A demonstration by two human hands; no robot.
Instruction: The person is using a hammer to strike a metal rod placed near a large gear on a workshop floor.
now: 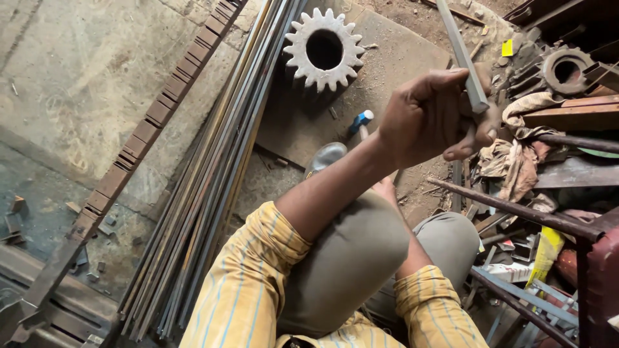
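Yellow shirt sleeve (248,290) with thin pale-blue stripes at six o'clock, grey-olive trousers (351,258), whitewashed gear (324,49) at twelve o'clock — dark bore, dull silver-grey metal bar (461,51) at one o'clock, rusty brown gear (566,69), yellow tag (507,48), beige rag (516,161) — three o'clock.

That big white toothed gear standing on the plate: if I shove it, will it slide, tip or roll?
The white gear looks thick and solid, so probably heavy and stiff. It stands on its flat end on the steel plate, so it would likely scrape rather than roll. Its squat build makes tipping unlikely.
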